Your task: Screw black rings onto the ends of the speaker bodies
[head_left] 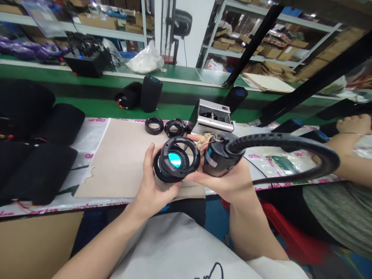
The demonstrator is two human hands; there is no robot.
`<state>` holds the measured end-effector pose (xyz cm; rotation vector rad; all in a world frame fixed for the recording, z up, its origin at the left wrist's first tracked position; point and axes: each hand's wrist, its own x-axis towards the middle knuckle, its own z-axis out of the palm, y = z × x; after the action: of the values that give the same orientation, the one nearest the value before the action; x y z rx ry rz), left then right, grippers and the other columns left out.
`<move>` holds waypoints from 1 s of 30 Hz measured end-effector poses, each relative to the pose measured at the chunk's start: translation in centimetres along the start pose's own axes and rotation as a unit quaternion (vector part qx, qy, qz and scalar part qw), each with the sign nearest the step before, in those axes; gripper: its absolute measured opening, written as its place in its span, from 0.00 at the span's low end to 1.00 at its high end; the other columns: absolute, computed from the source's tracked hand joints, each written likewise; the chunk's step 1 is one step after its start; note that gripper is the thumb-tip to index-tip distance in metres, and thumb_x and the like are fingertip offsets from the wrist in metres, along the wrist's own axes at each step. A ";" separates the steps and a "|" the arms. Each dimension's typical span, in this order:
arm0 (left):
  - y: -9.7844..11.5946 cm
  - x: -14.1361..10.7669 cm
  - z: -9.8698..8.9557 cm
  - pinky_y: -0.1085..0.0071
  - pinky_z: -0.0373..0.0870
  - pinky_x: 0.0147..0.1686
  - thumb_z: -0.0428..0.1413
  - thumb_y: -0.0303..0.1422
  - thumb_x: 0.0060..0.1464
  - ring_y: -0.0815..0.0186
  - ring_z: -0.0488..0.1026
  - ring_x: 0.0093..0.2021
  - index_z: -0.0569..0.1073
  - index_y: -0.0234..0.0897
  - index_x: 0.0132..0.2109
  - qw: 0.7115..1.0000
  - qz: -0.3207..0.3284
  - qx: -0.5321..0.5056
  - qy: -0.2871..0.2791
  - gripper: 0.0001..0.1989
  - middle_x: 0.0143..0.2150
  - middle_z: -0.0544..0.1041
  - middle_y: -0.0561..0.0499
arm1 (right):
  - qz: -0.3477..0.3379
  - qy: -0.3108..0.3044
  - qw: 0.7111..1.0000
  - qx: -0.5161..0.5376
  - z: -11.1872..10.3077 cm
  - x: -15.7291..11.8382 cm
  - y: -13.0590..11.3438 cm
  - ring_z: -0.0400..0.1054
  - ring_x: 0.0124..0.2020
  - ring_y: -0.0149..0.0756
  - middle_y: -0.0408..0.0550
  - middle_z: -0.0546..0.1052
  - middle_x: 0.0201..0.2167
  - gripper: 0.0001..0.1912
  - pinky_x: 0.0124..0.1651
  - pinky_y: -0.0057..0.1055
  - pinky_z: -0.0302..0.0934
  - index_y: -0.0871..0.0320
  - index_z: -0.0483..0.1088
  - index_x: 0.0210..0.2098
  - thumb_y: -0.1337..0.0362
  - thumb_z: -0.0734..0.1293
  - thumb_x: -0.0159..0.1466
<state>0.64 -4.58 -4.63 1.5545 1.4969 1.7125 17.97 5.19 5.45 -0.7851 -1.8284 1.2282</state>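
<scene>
The left hand (152, 186) held a round black speaker ring (186, 155) up off the surface, its fingers (150, 159) clamped around the outer rim. A bright cyan disc (174, 160) showed through the ring's open centre, and a wider black rim (158, 172) sat directly beneath it in the same grip.

The right hand (223, 184) cradled a black cylindrical speaker body (215, 161) from below, its fingers (196, 177) curled under and touching the ring's lower edge. A small tan bundle of wires (205, 141) lay just above those fingers. A thick black corrugated hose (290, 138) arched from the top of the speaker body away to the right.

Just past the left fingers, a beige cardboard sheet (122, 155) lay on white printed plastic sheeting (97, 120). A plain black ring (154, 125) and a ridged black ring (175, 128) sat side by side at its far edge. Beyond the right fingers stood a silver box-shaped machine (210, 116). Well left of the left fingers lay black fabric-covered cylinders (37, 174), while an upright black speaker (151, 93) stood farther ahead on the green surface (87, 106). Well right of the right fingers rested a co-worker's hand (354, 124), apart from the work.
</scene>
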 end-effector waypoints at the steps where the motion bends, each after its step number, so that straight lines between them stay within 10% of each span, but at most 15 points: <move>1: 0.0 0.0 -0.1 0.40 0.65 0.74 0.70 0.33 0.58 0.43 0.66 0.77 0.38 0.53 0.82 1.000 -0.007 -0.005 0.005 0.60 0.77 0.63 0.36 | -0.004 0.002 1.000 0.005 0.0 0.0 -0.2 0.76 0.62 0.57 0.50 0.84 0.45 0.26 0.66 0.54 0.74 0.51 0.76 0.44 0.56 0.87 0.51; 7: -0.2 0.1 -0.2 0.43 0.67 0.74 0.73 0.36 0.55 0.45 0.68 0.76 0.47 0.54 0.81 1.000 -0.012 -0.008 0.017 0.58 0.75 0.66 0.39 | 0.047 -0.062 0.997 0.002 0.4 -0.3 0.3 0.75 0.64 0.52 0.52 0.79 0.62 0.37 0.68 0.50 0.72 0.52 0.75 0.59 0.53 0.87 0.54; 30: 0.3 0.3 -0.1 0.42 0.72 0.70 0.73 0.40 0.56 0.43 0.70 0.73 0.54 0.53 0.79 0.997 0.035 0.057 0.026 0.52 0.74 0.69 0.40 | 0.026 -0.042 0.994 -0.098 1.3 -2.5 1.1 0.73 0.67 0.54 0.53 0.76 0.66 0.40 0.72 0.55 0.70 0.48 0.70 0.68 0.60 0.83 0.60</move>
<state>0.53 -4.48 -4.14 1.6482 1.6101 1.7466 18.19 2.94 3.48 -0.9064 -2.0303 1.1414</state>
